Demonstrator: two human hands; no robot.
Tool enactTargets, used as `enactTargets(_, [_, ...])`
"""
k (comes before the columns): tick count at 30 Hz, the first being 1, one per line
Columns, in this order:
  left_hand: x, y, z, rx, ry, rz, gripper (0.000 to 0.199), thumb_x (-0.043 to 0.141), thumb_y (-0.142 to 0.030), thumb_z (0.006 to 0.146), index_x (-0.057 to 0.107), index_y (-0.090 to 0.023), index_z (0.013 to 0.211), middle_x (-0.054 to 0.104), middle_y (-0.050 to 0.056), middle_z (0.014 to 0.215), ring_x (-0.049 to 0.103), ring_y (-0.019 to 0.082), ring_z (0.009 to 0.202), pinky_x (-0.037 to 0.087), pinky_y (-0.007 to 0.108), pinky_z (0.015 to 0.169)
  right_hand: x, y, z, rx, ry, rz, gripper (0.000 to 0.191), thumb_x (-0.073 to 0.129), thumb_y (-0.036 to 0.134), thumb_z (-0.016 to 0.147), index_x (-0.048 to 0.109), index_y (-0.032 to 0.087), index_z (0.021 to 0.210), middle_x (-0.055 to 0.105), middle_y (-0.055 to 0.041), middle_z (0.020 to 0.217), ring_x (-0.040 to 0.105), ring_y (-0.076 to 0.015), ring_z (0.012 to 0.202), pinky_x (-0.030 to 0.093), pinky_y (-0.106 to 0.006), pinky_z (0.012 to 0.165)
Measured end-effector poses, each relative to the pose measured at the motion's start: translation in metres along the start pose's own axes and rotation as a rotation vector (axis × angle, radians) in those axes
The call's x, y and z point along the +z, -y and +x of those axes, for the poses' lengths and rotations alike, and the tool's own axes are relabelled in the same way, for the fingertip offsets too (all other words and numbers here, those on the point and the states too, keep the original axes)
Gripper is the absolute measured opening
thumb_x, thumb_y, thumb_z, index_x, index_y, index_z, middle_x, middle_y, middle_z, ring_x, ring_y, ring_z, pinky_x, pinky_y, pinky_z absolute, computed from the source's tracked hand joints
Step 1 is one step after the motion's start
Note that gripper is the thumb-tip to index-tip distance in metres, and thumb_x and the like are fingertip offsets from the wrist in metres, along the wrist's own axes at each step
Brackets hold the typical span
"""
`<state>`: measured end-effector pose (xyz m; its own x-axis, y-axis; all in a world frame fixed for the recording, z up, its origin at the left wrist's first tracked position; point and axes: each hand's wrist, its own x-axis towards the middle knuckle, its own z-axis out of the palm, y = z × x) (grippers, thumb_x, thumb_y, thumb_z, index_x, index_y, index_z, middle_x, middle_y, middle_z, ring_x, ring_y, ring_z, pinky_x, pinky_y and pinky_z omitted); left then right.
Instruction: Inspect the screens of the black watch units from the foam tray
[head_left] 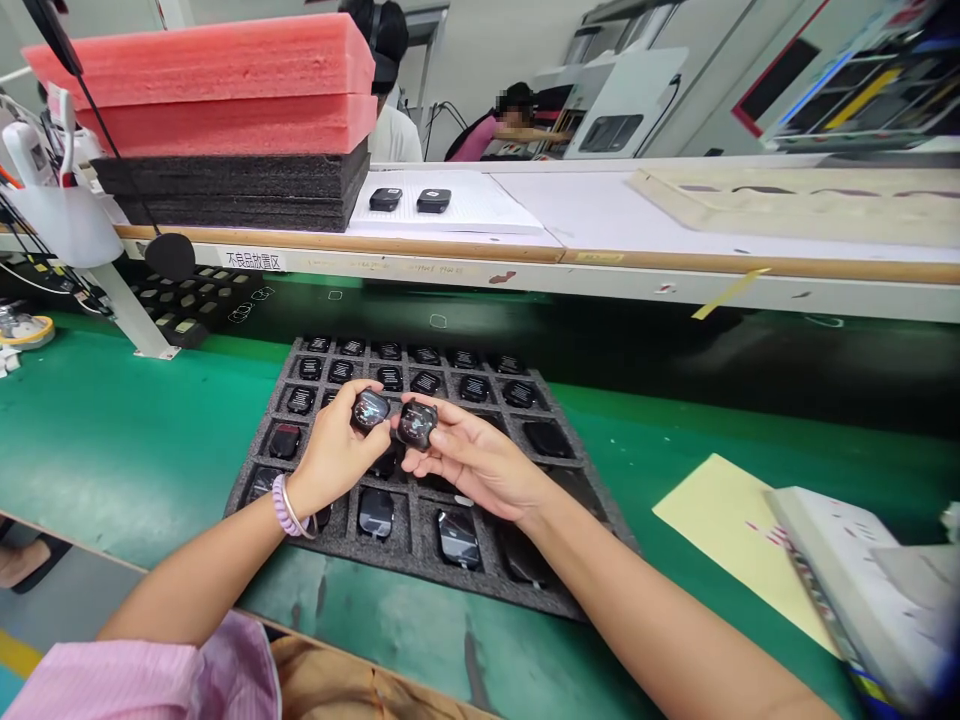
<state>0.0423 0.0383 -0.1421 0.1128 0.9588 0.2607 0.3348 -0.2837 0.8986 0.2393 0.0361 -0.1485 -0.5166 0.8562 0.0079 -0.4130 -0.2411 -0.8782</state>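
Observation:
Between thumb and fingers, my left hand (337, 450) grips a square black smartwatch body (370, 409) whose screen is lit. Close beside it, my right hand (476, 455) pinches a second smartwatch body (416, 424), also with its face lit and turned up toward me. Neither watch has a strap that I can make out. Both hands are above a dark grey foam tray (341, 527) with square pockets. Several black watch bodies, such as one at the front (458, 538), lie in those pockets. My hands and forearms hide some of the pockets.
The tray lies on a green work mat (150, 430). At right are a yellow sheet (739, 540) and a white power strip (847, 560). A raised shelf (585, 210) behind carries red foam blocks (217, 70) and two black watch bodies (433, 201). Two people are beyond it.

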Motion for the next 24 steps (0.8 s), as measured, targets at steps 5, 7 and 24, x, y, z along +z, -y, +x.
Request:
enactTargets(5, [0.0005, -0.0031, -0.002, 0.012, -0.012, 0.009, 0.04, 0.063, -0.021, 0.078, 0.059, -0.021, 0.118, 0.062, -0.001, 0.088, 0.048, 0.01, 0.059, 0.042, 0.022, 0.058, 0.0025, 0.0014, -0.0014, -0.013, 0.009, -0.002, 0.051, 0.088, 0.035, 0.081, 0.064, 0.027, 0.126, 0.07, -0.0057, 0.114, 0.072, -0.0179, 0.077, 0.06, -0.032, 0.074])
enactTargets(7, [0.0004, -0.0037, -0.0016, 0.008, -0.009, 0.024, 0.04, 0.062, -0.02, 0.077, 0.059, -0.02, 0.117, 0.061, -0.001, 0.086, 0.046, 0.01, 0.057, 0.04, 0.022, 0.056, 0.0027, 0.0016, -0.0022, -0.02, 0.019, -0.006, 0.051, 0.088, 0.035, 0.081, 0.065, 0.027, 0.125, 0.07, -0.0049, 0.112, 0.072, -0.0174, 0.076, 0.06, -0.031, 0.074])
enactTargets(24, [0.0011, -0.002, -0.0008, 0.026, 0.003, 0.009, 0.042, 0.058, -0.022, 0.078, 0.055, -0.019, 0.12, 0.059, 0.001, 0.092, 0.051, 0.011, 0.067, 0.043, 0.021, 0.06, -0.0015, -0.0033, -0.0009, -0.039, 0.092, -0.009, 0.052, 0.086, 0.034, 0.084, 0.06, 0.025, 0.128, 0.068, -0.0025, 0.102, 0.07, -0.0162, 0.077, 0.054, -0.026, 0.07])
